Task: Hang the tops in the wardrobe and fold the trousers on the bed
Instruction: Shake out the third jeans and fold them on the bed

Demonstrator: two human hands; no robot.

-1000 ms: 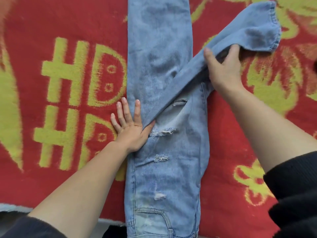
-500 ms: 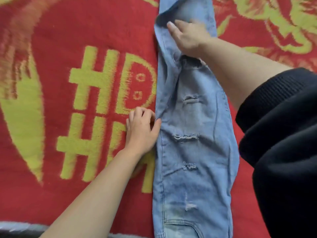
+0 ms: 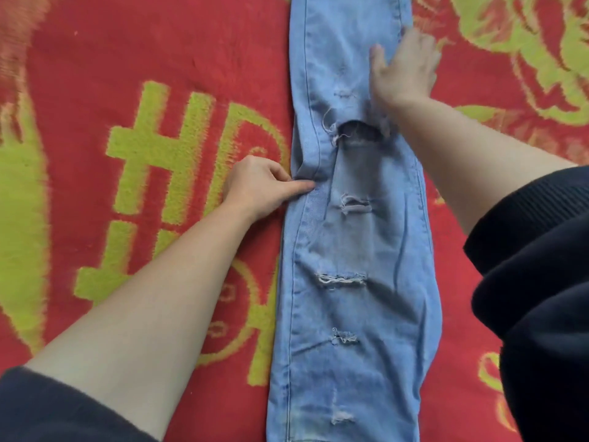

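Note:
Light blue ripped jeans (image 3: 353,250) lie lengthwise down the middle of the bed, one leg laid over the other, with several frayed tears and a wide hole near the knee. My left hand (image 3: 261,183) pinches the left seam of the jeans between thumb and curled fingers, about halfway up. My right hand (image 3: 403,68) lies flat, fingers spread, on the upper right part of the top leg, pressing the denim down. The waist end runs out of the frame at the bottom.
The bed is covered by a red blanket (image 3: 134,74) with yellow-green characters on the left and floral patterns at the upper right (image 3: 516,43). Both dark sleeves are pushed up, the right one bulky at the frame's right edge.
The loose leg that my right hand held out to the right now lies straight on the other leg. My right hand went flat on the denim; my left hand shifted from flat to pinching the seam.

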